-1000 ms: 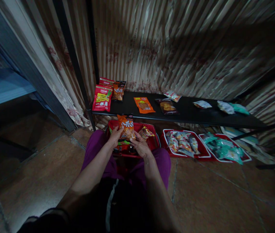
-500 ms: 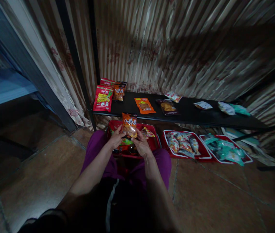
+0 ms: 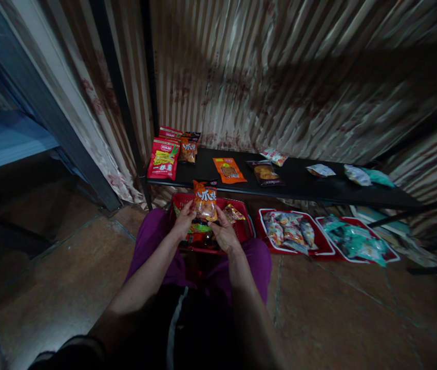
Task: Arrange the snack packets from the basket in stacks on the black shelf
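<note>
Between my two hands is an orange snack bag (image 3: 205,199) with dark edges, held upright. My left hand (image 3: 184,222) grips its lower left side and my right hand (image 3: 224,229) its lower right corner. Just below them, between my knees, sits a red basket (image 3: 246,205) with green, dark and yellow packets in it, partly hidden by my hands. Beyond, on the black shelf (image 3: 218,189), similar orange bags (image 3: 188,149) stand beside red snack bags (image 3: 163,159). A flat orange packet (image 3: 229,170) and a dark brown packet (image 3: 266,173) lie further right.
Two more red baskets stand on the tiled floor to the right, one with white-and-orange packets (image 3: 291,228), the other with green packets (image 3: 357,240). Several small packets (image 3: 320,170) lie along the shelf's right side. Black shelf posts (image 3: 120,97) rise at the left, before a striped curtain (image 3: 241,77).
My hands keep hold of the orange snack bag, which has barely shifted. The whole view has moved very slightly.
</note>
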The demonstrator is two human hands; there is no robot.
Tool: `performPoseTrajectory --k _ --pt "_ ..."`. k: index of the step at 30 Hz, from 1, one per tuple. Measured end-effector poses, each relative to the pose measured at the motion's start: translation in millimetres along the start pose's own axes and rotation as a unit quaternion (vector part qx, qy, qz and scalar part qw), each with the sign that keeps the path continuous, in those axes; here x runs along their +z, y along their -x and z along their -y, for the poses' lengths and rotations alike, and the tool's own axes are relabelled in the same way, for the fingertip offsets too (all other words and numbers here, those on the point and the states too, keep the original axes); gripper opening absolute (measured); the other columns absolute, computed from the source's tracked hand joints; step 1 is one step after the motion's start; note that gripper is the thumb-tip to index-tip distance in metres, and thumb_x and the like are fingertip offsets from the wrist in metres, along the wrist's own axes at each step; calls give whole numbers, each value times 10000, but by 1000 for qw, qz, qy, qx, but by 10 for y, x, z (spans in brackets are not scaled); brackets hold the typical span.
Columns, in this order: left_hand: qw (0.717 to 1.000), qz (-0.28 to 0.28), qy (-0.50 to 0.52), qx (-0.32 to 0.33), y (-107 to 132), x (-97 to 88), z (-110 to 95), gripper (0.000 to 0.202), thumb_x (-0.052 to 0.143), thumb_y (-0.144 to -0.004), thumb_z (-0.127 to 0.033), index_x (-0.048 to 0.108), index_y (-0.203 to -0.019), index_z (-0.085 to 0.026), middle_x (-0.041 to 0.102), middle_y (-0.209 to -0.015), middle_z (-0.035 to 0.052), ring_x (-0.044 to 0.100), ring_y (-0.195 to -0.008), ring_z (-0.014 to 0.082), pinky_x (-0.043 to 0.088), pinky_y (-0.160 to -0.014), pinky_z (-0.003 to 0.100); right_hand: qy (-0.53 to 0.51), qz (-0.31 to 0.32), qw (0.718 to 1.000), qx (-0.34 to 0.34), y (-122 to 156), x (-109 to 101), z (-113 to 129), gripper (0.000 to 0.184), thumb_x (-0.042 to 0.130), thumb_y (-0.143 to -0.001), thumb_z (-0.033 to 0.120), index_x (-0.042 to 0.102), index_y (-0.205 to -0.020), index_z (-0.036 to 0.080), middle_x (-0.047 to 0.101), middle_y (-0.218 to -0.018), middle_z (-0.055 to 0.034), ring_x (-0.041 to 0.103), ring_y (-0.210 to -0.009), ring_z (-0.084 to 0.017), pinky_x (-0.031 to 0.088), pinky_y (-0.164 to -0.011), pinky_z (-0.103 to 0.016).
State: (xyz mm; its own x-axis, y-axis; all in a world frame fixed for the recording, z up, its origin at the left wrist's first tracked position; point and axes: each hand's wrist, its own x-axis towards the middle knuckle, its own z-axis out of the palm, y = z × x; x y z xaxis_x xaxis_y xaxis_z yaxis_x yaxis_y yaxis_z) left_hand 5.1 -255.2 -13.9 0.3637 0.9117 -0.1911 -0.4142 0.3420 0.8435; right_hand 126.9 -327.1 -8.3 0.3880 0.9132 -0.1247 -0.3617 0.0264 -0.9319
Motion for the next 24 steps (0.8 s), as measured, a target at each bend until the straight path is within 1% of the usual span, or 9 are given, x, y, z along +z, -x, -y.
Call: performPoseTrajectory --k 4,9,12,14,16,18,19,21,24 --pt "994 -10 -69 81 -57 5 21 662 601 -660 -20 525 -1270 -266 564 -1294 31 477 -1236 193 331 -1067 346 -3 -17 1000 -5 -14 -13 -35 701 732 -531 157 576 -1203 281 649 -1162 4 604 -1022 -162 468 -901 -286" --pt "979 -25 -131 155 -86 35 49 558 565 -623 18 657 -1094 -266 548 -1300 14 376 -1317 197 219 -1136 331 7 -13 1000 -20 -10 25 -65 687 694 -546 154 573 -1211 280 626 -1225 6 585 -1090 -175 447 -952 -314" --pt "977 -61 -140 150 -117 56 85 501 580 -622 9 672 -1038 -253 515 -1330 29 349 -1331 207 184 -1148 342 34 -9 999 -38 -8 56 -80 685 669 -569 156 558 -1236 267 613 -1251 -3 561 -1141 -185 419 -995 -332" --pt "981 -73 -124 127 -140 76 97 474 614 -629 -22 661 -1043 -246 514 -1331 36 361 -1323 219 216 -1133 360 64 -4 996 -56 -7 78 -87 682 649 -591 160 545 -1257 267 587 -1288 -2 540 -1176 -193 405 -1018 -343" --pt "989 -68 -90 99 -149 107 83 433 658 -652 -87 647 -1059 -236 556 -1287 42 406 -1292 228 277 -1099 365 123 -1 989 -85 -6 98 -89 676 606 -635 161 514 -1294 277 565 -1314 -1 526 -1197 -196 390 -1037 -362" --pt "995 -47 -53 70 -138 150 38 377 688 -689 -185 641 -1061 -220 611 -1216 46 477 -1230 229 335 -1054 351 216 -4 966 -140 -3 117 -91 667 548 -677 143 484 -1327 277 542 -1338 -8 495 -1228 -200 353 -1069 -387" --pt "997 -33 -37 58 -126 176 8 355 692 -706 -235 641 -1057 -215 632 -1183 47 512 -1192 225 357 -1031 341 271 -10 947 -175 0 127 -94 665 522 -688 128 477 -1336 273 524 -1356 -15 469 -1252 -206 328 -1085 -404" --pt "999 -8 -8 41 -98 232 -52 338 696 -723 -312 641 -1041 -211 657 -1137 46 563 -1121 211 388 -995 324 373 -22 895 -245 11 150 -106 669 485 -697 98 468 -1346 261 474 -1401 -30 408 -1297 -221 283 -1108 -439" --pt "999 -11 46 19 -73 297 -117 393 738 -685 -373 632 -1026 -211 672 -1096 50 604 -1043 191 417 -957 315 480 -22 819 -315 47 195 -139 695 463 -711 69 421 -1380 250 381 -1467 -46 336 -1332 -245 285 -1094 -485"
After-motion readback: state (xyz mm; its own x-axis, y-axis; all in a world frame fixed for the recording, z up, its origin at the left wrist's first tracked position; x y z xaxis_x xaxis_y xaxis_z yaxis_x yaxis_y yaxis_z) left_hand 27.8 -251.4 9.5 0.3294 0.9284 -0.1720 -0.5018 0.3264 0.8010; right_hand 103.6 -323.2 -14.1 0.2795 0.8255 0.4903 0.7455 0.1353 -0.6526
